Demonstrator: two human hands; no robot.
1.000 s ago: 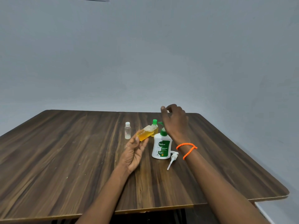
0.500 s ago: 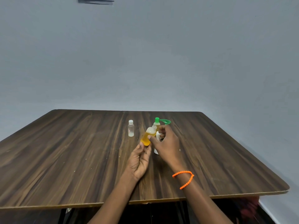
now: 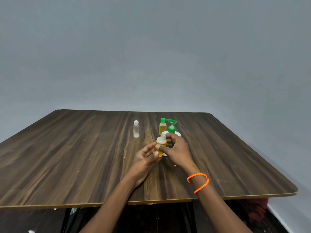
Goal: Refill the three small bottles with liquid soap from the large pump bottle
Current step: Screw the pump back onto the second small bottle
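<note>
Head view, left to right. Clear small bottle (image 3: pixel 136 129) stands upright left of frame centre on the tabletop (image 3: pixel 67 157), white cap on, well apart from the rest. Only a shallow pale layer shows at its bottom, so I read it as not refilled yet.

Left hand (image 3: pixel 146 156) sits just below frame centre, fingers curled round the lower part of the held small bottle (image 3: pixel 159 148). That bottle is upright and raised off the tabletop, with amber soap up to roughly its shoulder. Looks filled.

Right hand (image 3: pixel 175 149) comes in from the lower right: thumb against the bottle's side, fingers curled up by its whitish neck. Cannot tell whether a cap is seated there or being turned on; the top is small and partly hidden by fingers. Best guess for the current step: capping.

Behind the hands, green-capped small bottle (image 3: pixel 162 127) stands upright and closed, amber most of the way up. Counts as done.

Touching or just right of it, the large pump bottle (image 3: pixel 172 130), white body with green pump head, mostly hidden by the right hand.

Status: two of three appear filled. Left: close the held one, then fill the clear one.
</note>
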